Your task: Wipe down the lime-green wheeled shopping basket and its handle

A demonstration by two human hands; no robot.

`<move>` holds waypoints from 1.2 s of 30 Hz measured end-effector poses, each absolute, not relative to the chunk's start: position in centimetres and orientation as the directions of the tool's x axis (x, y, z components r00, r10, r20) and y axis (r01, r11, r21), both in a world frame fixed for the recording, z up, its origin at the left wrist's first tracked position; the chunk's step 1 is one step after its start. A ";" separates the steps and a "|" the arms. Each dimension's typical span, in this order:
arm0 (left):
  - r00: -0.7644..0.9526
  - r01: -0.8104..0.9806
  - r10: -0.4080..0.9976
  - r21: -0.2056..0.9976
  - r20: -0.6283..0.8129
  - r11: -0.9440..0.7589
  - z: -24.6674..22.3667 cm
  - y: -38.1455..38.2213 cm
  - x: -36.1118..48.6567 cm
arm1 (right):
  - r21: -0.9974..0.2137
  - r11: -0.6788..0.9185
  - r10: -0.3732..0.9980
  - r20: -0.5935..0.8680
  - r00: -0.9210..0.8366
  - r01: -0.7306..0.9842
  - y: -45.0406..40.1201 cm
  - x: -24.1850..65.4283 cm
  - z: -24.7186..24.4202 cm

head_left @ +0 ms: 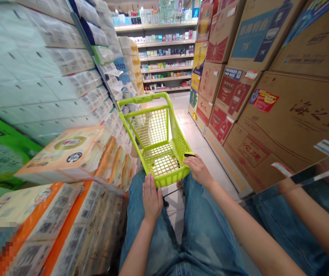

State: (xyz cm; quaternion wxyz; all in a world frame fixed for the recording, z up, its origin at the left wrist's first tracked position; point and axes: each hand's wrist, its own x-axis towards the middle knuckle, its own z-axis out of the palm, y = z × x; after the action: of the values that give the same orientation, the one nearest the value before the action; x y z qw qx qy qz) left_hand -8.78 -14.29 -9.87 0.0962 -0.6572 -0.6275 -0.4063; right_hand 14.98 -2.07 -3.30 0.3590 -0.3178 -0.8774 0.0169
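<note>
A lime-green plastic shopping basket [178, 132] with grid walls stands in front of my knees and tilts to the left. Nothing shows inside it. My left hand [152, 197] lies flat, fingers stretched together, its fingertips at the basket's near rim and its palm over my left thigh. At the near right corner, my right hand [198, 168] has its fingers curled on the basket's rim. A small black strip [189, 155] shows beside those fingers; I cannot tell what it is.
Stacked tissue packs [66, 149] line the left side close to the basket. Cardboard cartons [291, 111] are piled on the right, above a low ledge [224, 161]. Shelves of small boxed goods [167, 53] stand at the aisle's far end. A reflective panel [302, 191] is at lower right.
</note>
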 end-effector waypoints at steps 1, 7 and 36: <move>-0.137 0.900 0.756 0.400 0.640 -0.175 -9.6 -14.1 -8.2 | -0.255 0.800 0.564 0.627 -0.537 0.542 -1.8 15.1 -3.4; -0.263 0.857 0.803 0.512 0.535 -0.060 -7.8 -12.3 -4.8 | -0.255 0.778 0.569 0.674 -0.471 0.574 0.0 15.8 -4.2; -0.357 0.768 0.865 0.638 0.353 0.057 -6.6 3.7 -23.0 | -0.091 0.731 0.620 0.503 -0.602 0.676 0.1 -7.8 -1.4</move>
State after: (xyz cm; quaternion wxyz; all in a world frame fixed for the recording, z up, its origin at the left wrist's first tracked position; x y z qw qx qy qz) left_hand -23.00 3.67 -6.58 -0.0617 -0.5636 -0.7244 -0.3922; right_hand -7.77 0.09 -1.44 0.2593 -0.3627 -0.8934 -0.0546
